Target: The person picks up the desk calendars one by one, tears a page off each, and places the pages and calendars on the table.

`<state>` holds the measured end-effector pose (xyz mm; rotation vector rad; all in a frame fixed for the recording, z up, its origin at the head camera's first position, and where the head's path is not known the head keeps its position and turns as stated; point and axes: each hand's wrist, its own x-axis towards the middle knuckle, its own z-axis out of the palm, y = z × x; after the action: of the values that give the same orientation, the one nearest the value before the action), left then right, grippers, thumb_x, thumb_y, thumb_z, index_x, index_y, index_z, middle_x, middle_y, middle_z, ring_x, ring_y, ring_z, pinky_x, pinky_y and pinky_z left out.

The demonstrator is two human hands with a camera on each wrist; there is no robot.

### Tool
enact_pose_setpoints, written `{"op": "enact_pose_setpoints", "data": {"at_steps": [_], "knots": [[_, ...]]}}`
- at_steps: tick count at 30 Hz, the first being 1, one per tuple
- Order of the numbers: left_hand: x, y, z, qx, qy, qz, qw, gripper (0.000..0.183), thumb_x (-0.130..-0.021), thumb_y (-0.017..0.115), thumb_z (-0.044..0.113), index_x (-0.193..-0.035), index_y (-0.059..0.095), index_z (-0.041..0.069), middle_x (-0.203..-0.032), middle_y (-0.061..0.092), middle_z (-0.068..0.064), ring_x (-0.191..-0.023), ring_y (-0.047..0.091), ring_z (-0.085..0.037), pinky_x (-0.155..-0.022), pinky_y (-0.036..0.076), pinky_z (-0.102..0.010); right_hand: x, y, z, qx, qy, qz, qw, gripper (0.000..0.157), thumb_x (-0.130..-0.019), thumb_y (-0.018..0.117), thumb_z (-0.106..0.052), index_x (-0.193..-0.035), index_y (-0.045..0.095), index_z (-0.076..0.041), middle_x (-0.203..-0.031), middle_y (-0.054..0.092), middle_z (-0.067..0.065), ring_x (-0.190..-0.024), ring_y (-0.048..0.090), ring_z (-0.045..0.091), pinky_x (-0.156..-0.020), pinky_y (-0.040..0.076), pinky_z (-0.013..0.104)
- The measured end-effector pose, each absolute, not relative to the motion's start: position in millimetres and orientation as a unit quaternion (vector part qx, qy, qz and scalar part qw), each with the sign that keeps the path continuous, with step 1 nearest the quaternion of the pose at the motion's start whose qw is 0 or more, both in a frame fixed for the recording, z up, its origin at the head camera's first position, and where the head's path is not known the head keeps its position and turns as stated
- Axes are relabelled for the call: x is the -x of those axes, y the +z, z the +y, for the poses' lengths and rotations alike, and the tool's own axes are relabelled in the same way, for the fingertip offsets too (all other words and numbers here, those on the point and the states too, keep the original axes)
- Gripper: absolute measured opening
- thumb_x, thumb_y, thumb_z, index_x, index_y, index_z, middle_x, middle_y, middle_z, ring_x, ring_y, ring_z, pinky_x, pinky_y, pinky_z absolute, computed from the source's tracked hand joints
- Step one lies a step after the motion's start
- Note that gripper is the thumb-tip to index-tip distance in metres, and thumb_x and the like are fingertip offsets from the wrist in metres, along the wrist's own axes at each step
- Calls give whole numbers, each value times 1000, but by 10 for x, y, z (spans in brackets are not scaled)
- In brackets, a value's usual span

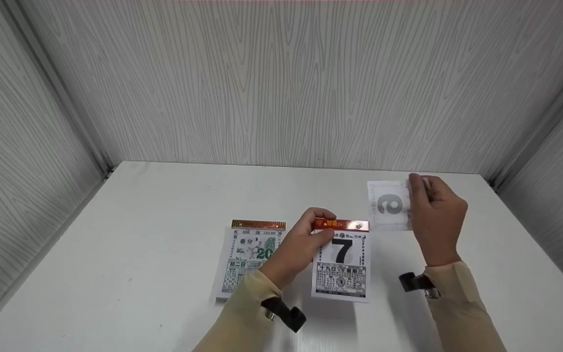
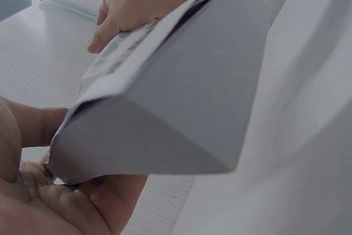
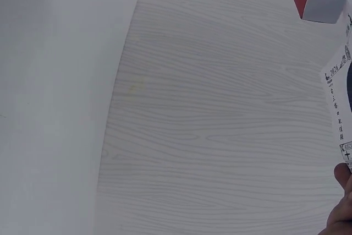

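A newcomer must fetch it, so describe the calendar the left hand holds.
Over the white table, find the left hand. It grips the calendar by its red top strip. A big black 7 sets it apart from the neighbouring calendar, printed in green with a 20.

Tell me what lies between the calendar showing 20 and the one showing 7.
In the head view, the left hand lies between the calendar showing 20 and the calendar showing 7, gripping the latter's red strip.

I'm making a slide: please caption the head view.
Left hand grips a calendar showing 7; right hand holds a single page.
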<state>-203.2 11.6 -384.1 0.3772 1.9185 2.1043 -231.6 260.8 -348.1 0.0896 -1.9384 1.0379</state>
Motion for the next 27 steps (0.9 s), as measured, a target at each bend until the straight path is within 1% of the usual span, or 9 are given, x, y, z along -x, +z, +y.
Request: {"op": "enact_pose_setpoints", "data": {"at_steps": [3,6,11,14,16,18,21,24,27], "knots": [[2038,-3851,107,-125,722,668,131,26,-106,57,16,-131,54,19,-123,63,-8,-95,72,-23,-82,57,-33,2317,-3454,2682,-9,424,-773,471,32,-102,66,-20,-79,72,1,-55,45,-2,-48,34,0,-45,23,15],[2045,-3862,98,-119,725,667,128,26,-106,57,17,-132,53,19,-124,63,-8,-94,73,-24,-80,58,-33,2285,-3403,2690,6,436,-762,478,34,-102,65,-15,-74,65,3,-54,41,-4,-49,31,-2,-45,21,14],[2051,-3880,97,-118,727,663,133,27,-106,59,17,-132,53,18,-125,62,-8,-95,73,-24,-80,59,-34,2227,-3375,2626,-3,469,-759,452,39,-103,60,-12,-69,53,5,-53,35,-5,-49,30,-2,-46,21,15],[2057,-3889,97,-115,727,664,133,27,-106,59,16,-132,54,18,-124,62,-9,-94,73,-24,-79,60,-34,2269,-3469,2689,1,489,-770,411,37,-104,59,-16,-72,59,3,-51,41,-5,-46,36,0,-43,27,15],[2062,-3893,94,-113,727,664,131,27,-106,59,16,-132,54,18,-124,62,-9,-94,73,-24,-79,60,-34,2295,-3541,2763,8,499,-782,373,35,-104,57,-18,-76,62,3,-51,44,-4,-45,39,3,-41,31,17],[2071,-3897,92,-113,727,665,129,27,-105,59,16,-132,54,18,-124,62,-9,-93,73,-24,-79,60,-35,2306,-3600,2845,18,499,-802,328,32,-103,54,-19,-82,66,1,-54,52,-2,-48,46,6,-42,38,19],[2079,-3899,86,-117,725,667,127,27,-105,60,16,-131,55,18,-123,61,-9,-93,73,-24,-79,59,-34,2273,-3628,2939,23,489,-833,257,28,-103,49,-18,-95,68,1,-68,62,0,-59,55,11,-51,47,21],[2079,-3896,75,-119,722,670,124,26,-106,60,18,-132,55,19,-122,60,-9,-92,73,-23,-79,59,-34,2229,-3620,3009,12,474,-859,195,29,-104,50,-22,-112,68,-1,-90,69,2,-74,63,13,-63,54,23],[2073,-3893,65,-122,722,669,123,27,-106,59,19,-132,55,18,-123,59,-9,-94,72,-23,-81,58,-34,2190,-3597,3043,1,472,-863,179,32,-105,55,-28,-119,67,-1,-99,70,3,-82,65,13,-68,54,23]]}}
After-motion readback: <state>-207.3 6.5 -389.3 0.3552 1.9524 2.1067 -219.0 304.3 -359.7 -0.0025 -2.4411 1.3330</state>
